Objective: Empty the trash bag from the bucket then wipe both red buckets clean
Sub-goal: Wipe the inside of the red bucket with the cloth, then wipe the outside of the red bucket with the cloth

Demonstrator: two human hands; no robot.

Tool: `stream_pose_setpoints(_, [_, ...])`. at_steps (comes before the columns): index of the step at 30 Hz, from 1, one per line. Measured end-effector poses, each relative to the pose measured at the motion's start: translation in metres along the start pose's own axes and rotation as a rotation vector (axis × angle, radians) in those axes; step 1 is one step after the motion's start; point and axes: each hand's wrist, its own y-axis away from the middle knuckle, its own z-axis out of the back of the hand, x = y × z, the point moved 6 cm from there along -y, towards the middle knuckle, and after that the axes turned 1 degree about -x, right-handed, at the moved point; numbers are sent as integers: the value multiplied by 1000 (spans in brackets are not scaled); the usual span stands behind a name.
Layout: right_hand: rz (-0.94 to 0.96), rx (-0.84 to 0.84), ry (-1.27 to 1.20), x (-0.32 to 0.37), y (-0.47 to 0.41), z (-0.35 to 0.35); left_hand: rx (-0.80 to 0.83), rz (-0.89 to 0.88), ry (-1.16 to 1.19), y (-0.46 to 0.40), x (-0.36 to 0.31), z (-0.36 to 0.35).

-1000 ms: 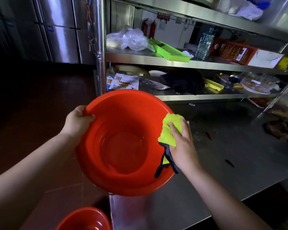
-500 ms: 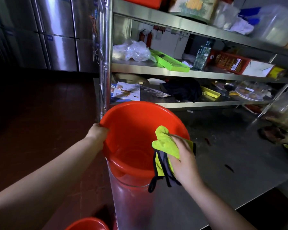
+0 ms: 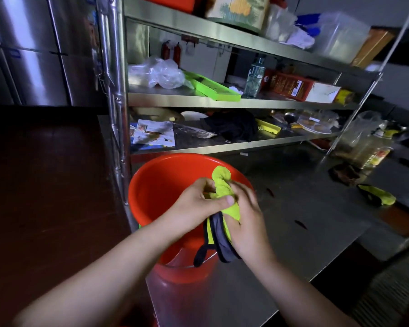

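At far left stand steel fridge doors (image 3: 33, 55) above a dark floor (image 3: 45, 185). Next comes the shelf post (image 3: 115, 90) at the left end of the counter (image 3: 305, 220). The red bucket (image 3: 156, 192) stands upright on the counter's near left corner, just right of the post, its mouth open to the camera. Over the bucket's right rim the left hand (image 3: 196, 206) curls its fingers and thumb around the yellow cloth (image 3: 222, 185), pinching it near the middle. The right hand (image 3: 248, 223) grips the same cloth from the right, fingers wrapped round it; the cloth's dark edging hangs below both hands, over the near rim. On the shelf behind, from left: a clear bag (image 3: 158, 73), a green tray (image 3: 213, 88), a bottle (image 3: 254, 76) and a red box (image 3: 291, 86). On the lower shelf lie papers (image 3: 154, 135) and a black cloth (image 3: 232, 126). Far right on the counter lies a second yellow cloth (image 3: 380, 195), well apart from the bucket
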Motion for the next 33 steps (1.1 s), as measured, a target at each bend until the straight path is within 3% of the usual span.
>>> stream_pose_setpoints(7, [-7, 235, -194, -28, -11, 12, 10, -85, -72, -10, -8, -2])
stream_pose_setpoints(12, [-282, 358, -661, -65, -45, 34, 81, -115, -117, -19, -21, -24])
stream_pose_setpoints(16, [-329, 426, -700, -90, -66, 46, -53, -120, -179, -27, -29, -33])
stream_pose_setpoints(19, [-316, 377, -679, -113, -77, 67, -180, -90, -441, -19, -18, -24])
stream_pose_setpoints(23, [-377, 249, -733, -158, -86, 103, -1, 237, -1118, 19, 34, -20])
stream_pose_setpoints(25, [-433, 199, -767, -179, -86, 112, -28, 225, -1419, 32, 49, -24])
stream_pose_setpoints(29, [-491, 180, -783, -203, -76, 111, -221, -35, -1481, 40, 45, -48])
stream_pose_setpoints(33, [-417, 170, -718, -207, -72, 114, -341, -152, -1520, 36, 27, -68])
